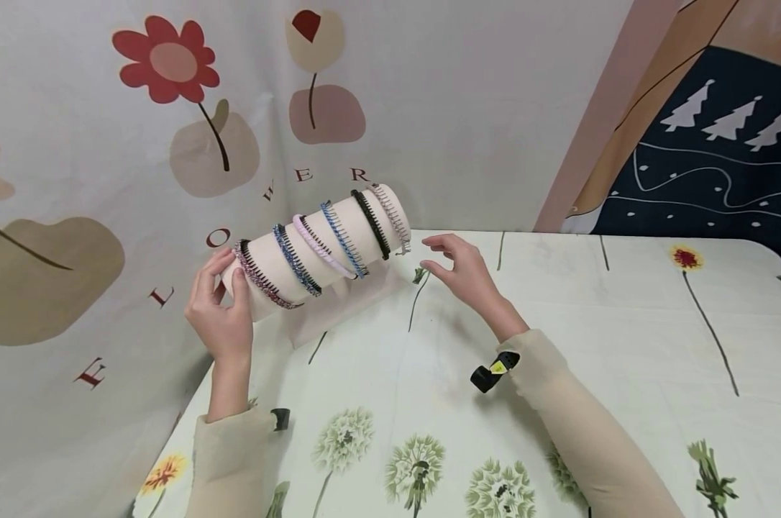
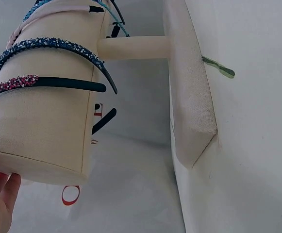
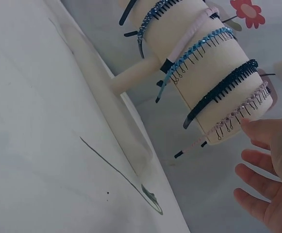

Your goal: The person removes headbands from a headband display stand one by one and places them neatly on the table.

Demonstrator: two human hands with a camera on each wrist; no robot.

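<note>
Flower-printed tablecloth (image 1: 455, 403), its dandelion motifs lying toward you, with your work at the rear left. Nearest are your beige sleeves (image 1: 591, 424); the right one, with its black strap (image 1: 484, 378), would be the likelier to catch on a comb tooth if you reached low across the work. Beyond the left cuff, your left hand (image 1: 222, 316) grips the near end of the headband stand's padded roll (image 1: 270, 262) between thumb and fingers. That hold is off-centre: the roll rides on a slim post (image 2: 136, 47) above a flat base (image 1: 358, 302), so a hard push here could well swivel or tip the whole stand. Along the roll, in order of distance: the red-speckled headband (image 1: 261, 277), closest to your thumb, the dark blue headband (image 1: 293, 259), the lilac headband (image 1: 316, 248), the light blue headband (image 1: 344, 239), the black headband (image 1: 372, 223) and, at the far end, the pale pink headband (image 1: 393, 214). (Several tips hang free beneath the roll, so spring and friction alone probably keep them there.) The pale pink headband has the least margin; a careless nudge might slide it off the rim. Just beside it, your right hand (image 1: 464, 277) grasps nothing, its fingers loosely bent. Behind hangs the backdrop (image 1: 462, 108), close enough that a turned stand might rub against it.
</note>
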